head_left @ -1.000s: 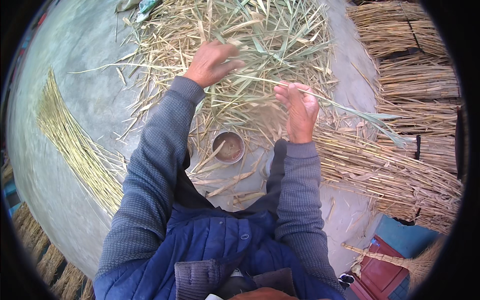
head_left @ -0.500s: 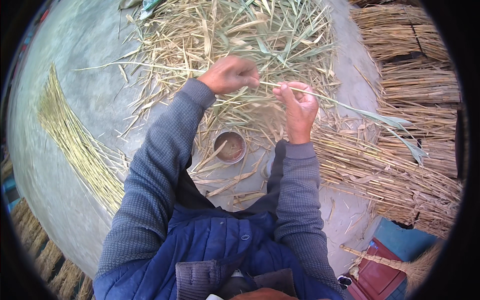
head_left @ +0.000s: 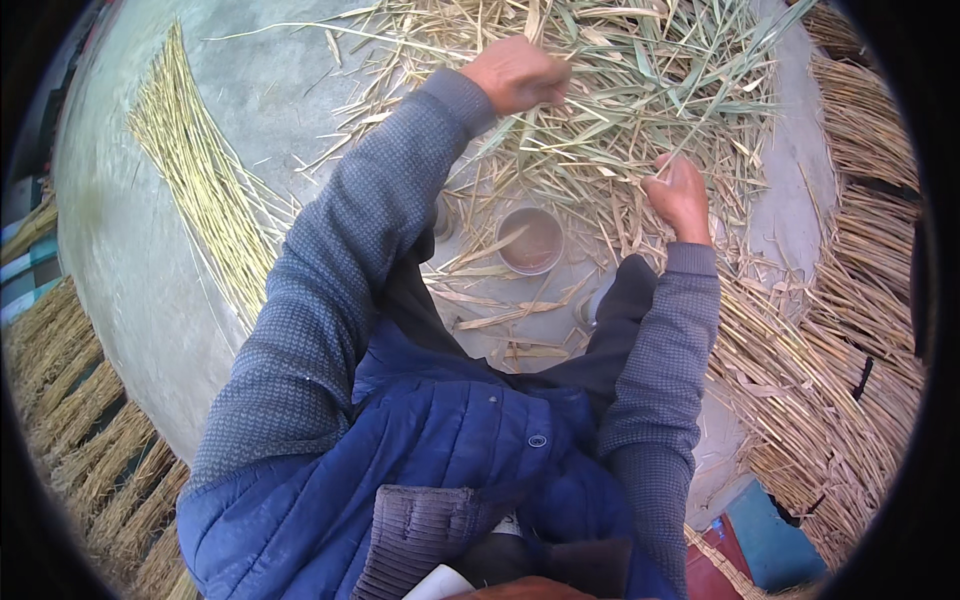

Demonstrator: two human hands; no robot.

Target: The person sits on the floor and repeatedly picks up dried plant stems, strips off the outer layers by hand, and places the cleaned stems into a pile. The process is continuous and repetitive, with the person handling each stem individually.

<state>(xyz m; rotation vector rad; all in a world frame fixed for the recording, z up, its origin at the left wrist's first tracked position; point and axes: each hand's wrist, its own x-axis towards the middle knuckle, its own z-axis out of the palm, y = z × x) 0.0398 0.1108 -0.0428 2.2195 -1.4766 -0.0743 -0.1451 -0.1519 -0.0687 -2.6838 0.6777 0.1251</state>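
Note:
A long thin reed stalk (head_left: 300,25) runs out leftward from my left hand (head_left: 518,76), whose fingers are closed around it over the leaf litter. Lower and to the right, my right hand (head_left: 682,200) has its fingers curled shut. Green leaf strips lie close by its fingertips, but what it grips is hard to make out. Beneath both hands spreads a heap of dry and green reed leaves (head_left: 620,110). Between my legs stands a round metal bowl (head_left: 531,241) with a leaf piece over its rim.
To the left, a fan of yellow-green stripped stalks (head_left: 205,165) lies on the grey concrete floor (head_left: 120,250). Brown reed bundles (head_left: 860,240) line the right side, with loose stalks (head_left: 790,370) beside my right forearm. More bundles (head_left: 75,400) sit at lower left. A red panel (head_left: 718,565) shows at lower right.
My hands have moved apart, the left up and away, the right lower beside the leaf heap. The leafy stalk end that stretched right past my right hand no longer shows there. The view has shifted.

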